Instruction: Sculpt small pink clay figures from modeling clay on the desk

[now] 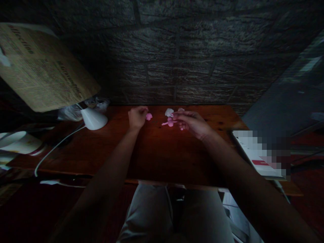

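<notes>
A small pink figure that looks like modelling clay (170, 123), with a round body and thin arms, lies on the wooden table. My right hand (193, 124) is over its right side, thumb and fingers pinched together on what looks like a small pink piece of clay (172, 115). Behind the figure is a white lump (169, 112), and a pale pink lump (181, 109) is partly covered by my right hand. My left hand (138, 117) rests at the left with fingers curled in, next to a pink lump (149, 116). Whether those fingers hold anything is hidden.
A lamp with a newsprint shade (50, 72) and white base (94, 118) stands at the left, its cord crossing the table (162, 158). Left of it is a paper cup (21, 143). A partly blurred white box or booklet (249, 148) lies right. A brick wall (162, 60) closes the back.
</notes>
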A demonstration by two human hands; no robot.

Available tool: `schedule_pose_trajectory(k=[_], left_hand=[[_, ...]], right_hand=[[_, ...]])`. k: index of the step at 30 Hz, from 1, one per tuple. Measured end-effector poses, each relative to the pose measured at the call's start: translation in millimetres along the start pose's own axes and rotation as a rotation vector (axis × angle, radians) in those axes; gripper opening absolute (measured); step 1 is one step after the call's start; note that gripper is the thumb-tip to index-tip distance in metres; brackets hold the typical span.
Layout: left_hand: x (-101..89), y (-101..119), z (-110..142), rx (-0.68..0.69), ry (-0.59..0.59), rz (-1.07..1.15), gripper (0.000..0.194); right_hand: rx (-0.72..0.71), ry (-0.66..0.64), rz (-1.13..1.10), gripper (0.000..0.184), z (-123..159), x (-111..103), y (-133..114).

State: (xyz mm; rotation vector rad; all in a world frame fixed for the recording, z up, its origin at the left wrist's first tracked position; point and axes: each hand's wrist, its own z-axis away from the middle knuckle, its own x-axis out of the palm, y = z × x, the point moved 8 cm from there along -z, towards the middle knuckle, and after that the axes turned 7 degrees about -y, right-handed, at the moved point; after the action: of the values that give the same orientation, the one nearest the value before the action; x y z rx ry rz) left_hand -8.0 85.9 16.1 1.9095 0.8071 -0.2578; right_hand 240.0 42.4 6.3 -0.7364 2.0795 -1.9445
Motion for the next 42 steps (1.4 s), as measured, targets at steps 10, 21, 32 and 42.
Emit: schedule_pose_trajectory(k=[10, 21, 32, 42], left_hand=[[19.0, 1, 7, 0.003, -0.189, -0.293, 0.013], [28.6, -12, 9, -0.112, -0.201, -0.254, 0.02], [26.1, 55, 26, 0.289, -0.083, -0.044, 0.021], [36.2, 118, 61, 0.555, -0.167, 0.097, 0.019]], right_hand=[[0.017, 0.049, -0.006, 0.02, -1, -6, 2], [-0.005, 0.05, -0.002, 0.028, 1, -2, 2], [-0.038, 0.024, 0.06, 0.043, -1, -2, 1], [-0.045, 0.016, 0.053, 0.044, -1, 0, 1]])
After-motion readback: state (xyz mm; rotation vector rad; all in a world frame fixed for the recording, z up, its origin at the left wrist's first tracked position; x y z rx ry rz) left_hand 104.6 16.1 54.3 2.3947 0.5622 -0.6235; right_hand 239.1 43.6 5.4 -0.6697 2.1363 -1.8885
